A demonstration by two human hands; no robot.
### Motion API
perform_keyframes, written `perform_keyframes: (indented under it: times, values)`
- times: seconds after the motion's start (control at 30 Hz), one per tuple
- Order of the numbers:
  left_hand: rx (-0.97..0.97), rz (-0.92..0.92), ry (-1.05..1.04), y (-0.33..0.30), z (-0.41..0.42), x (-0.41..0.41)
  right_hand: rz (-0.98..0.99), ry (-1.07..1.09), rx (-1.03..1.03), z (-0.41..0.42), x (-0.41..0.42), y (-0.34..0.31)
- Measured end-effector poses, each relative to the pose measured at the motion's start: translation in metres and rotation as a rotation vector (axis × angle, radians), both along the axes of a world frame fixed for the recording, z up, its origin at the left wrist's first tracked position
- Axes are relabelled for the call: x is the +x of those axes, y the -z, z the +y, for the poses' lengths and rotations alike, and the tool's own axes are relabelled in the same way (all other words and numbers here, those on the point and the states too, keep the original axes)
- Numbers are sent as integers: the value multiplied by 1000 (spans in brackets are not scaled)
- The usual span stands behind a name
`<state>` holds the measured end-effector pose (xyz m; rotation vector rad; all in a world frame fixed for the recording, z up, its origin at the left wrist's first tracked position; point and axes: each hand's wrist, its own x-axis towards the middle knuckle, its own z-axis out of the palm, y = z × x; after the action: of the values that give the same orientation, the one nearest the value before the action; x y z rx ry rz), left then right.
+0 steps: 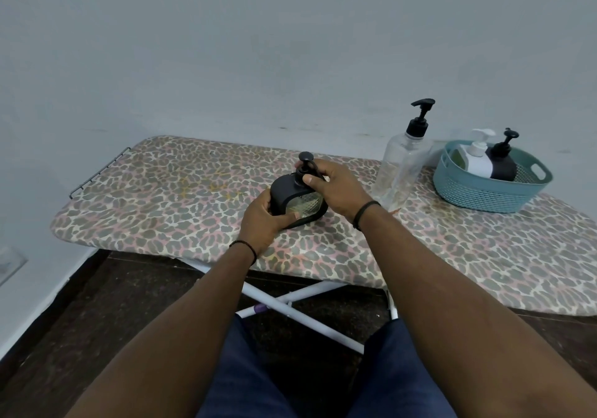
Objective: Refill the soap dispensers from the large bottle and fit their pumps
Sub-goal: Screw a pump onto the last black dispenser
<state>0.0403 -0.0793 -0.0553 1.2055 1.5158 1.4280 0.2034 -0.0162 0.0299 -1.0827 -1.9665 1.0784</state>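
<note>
A black soap dispenser [284, 193] with a clear front window stands tilted on the ironing board [161, 198]. My left hand [263, 220] grips its lower body from the near left. My right hand [332, 186] holds the neck just under its black pump [306, 158], thumb against the collar. The large clear bottle [399, 172] with a black pump stands upright to the right, apart from my hands. A white dispenser [478, 159] and another black dispenser [504, 167] sit in a teal basket [484, 194].
The leopard-print board runs along a pale wall, with a wire rest [97, 172] at its left end. White crossed legs [290, 307] show below the near edge, over a dark floor. The basket stands at the board's far right.
</note>
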Motion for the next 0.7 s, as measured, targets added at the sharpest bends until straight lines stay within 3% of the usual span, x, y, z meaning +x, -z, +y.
perform_keyframes:
  times: [0.13,0.23,0.5,0.6,0.7]
  values:
    - [-10,6,-2,0,0,-1,-84,132,131,-2,-6,0]
    - [-6,10,3,-3,-1,-1,-29,188,140,-6,-9,7]
    - [-1,-14,14,-1,0,-1,-53,-47,13,3,1,-4]
    - [-5,-11,13,0,0,-2,-136,71,122,3,-3,-5]
    - [-4,-26,20,-1,0,-3,-97,190,176,-6,-9,-2]
